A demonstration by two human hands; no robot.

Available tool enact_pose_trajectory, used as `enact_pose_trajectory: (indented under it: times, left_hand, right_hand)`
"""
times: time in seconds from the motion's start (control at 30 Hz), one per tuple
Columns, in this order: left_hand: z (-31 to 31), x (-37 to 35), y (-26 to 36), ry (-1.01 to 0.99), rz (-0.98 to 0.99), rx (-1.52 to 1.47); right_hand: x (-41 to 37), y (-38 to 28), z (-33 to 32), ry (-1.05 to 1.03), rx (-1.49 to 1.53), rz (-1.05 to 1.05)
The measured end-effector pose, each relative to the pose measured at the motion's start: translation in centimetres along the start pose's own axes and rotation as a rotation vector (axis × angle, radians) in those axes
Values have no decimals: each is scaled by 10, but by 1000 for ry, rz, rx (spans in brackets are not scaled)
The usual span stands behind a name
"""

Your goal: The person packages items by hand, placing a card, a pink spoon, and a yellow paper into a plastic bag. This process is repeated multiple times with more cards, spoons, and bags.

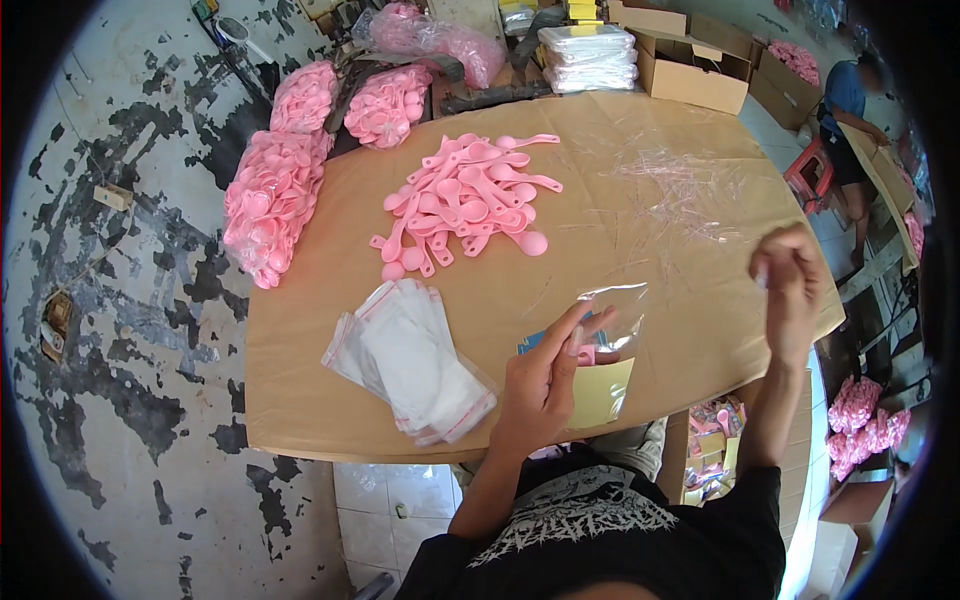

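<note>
My left hand point(543, 383) rests at the front of the table with its fingers stretched over a clear plastic bag point(627, 312). Inside that bag are a yellow card point(600, 392) and a bit of something pink. A blue piece point(538, 340) shows beside my fingers. Raised over the table's right side, my right hand point(790, 275) is closed and slightly blurred; what its fingers hold, if anything, cannot be made out. To the left of my left hand lies a stack of clear plastic bags point(410, 365). Farther back is a pile of pink measuring spoons point(465, 200).
Thin clear strips point(690, 195) litter the table's point(580, 240) back right. Bulging bags of pink spoons point(275, 200) line its left edge. Cardboard boxes point(695, 80) stand behind. Below the right edge, a box holds packed pieces point(715, 440). Another person point(850, 120) sits at far right.
</note>
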State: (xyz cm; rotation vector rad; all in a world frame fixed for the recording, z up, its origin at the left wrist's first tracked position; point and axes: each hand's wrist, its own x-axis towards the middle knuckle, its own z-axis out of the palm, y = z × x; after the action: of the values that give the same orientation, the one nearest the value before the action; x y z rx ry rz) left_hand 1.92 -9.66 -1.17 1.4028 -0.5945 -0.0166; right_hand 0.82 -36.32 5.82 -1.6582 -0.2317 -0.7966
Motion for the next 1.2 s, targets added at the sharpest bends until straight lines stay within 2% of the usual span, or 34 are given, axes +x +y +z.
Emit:
enact_pose_trajectory:
  times: [0.1, 0.17, 0.23, 0.3, 0.37, 0.43, 0.47, 0.5, 0.57, 0.63, 0.67, 0.7, 0.73, 0.77, 0.8, 0.97, 1.0, 1.1, 1.2]
  left_hand:
    - [-3, -1, -3, -3, 3, -2]
    - [-1, 0, 3, 16, -51, -98]
    - [-1, 0, 3, 30, -75, -182]
    - [-1, 0, 1, 43, -79, -254]
    - [-3, -2, 1, 53, -115, -282]
    - [-3, -1, 1, 71, -132, -302]
    - [-3, 0, 2, 76, -137, -299]
    - [-4, 0, 4, 74, -148, -294]
    - [-3, 1, 4, 82, -158, -290]
    - [1, 1, 4, 66, -178, -288]
    - [3, 2, 4, 53, -188, -286]
    - [5, 3, 5, 41, -193, -285]
    - [7, 4, 4, 33, -185, -275]
    - [8, 3, 3, 30, -178, -265]
    - [9, 2, 2, 27, -173, -256]
    - [6, 3, 1, 47, -165, -220]
    - [5, 2, 1, 66, -174, -212]
    - [5, 3, 1, 111, -177, -200]
    - [4, 5, 4, 118, -115, -103]
  right_hand:
    - [-37, 13, -63, 106, 86, 61]
    - [-87, 38, -128, -37, 99, 71]
    - [-167, 75, -195, -46, 214, 210]
    - [-249, 126, -221, 201, 240, 340]
    - [-339, 169, -244, 546, 105, 726]
    - [-363, 167, -233, 673, 153, 796]
    - [-346, 143, -220, 480, 213, 660]
    - [-338, 132, -214, 526, 219, 610]
    - [-258, 76, -166, 374, 236, 366]
    - [-185, 45, -145, 63, 225, 122]
    - [-135, 25, -105, -117, 427, -44]
    - [-87, 15, -83, -512, 624, -55]
    - [-65, 23, -67, -566, 703, -80]
    - [-38, 29, -58, -529, 233, 65]
    - [-11, 35, -48, -578, -229, 209]
    - [25, 46, 2, -144, -415, 48]
    - [20, 33, 6, -168, -488, 27]
    - [-17, 19, 30, -324, -169, 228]
    - [-35, 15, 51, -511, 44, 215]
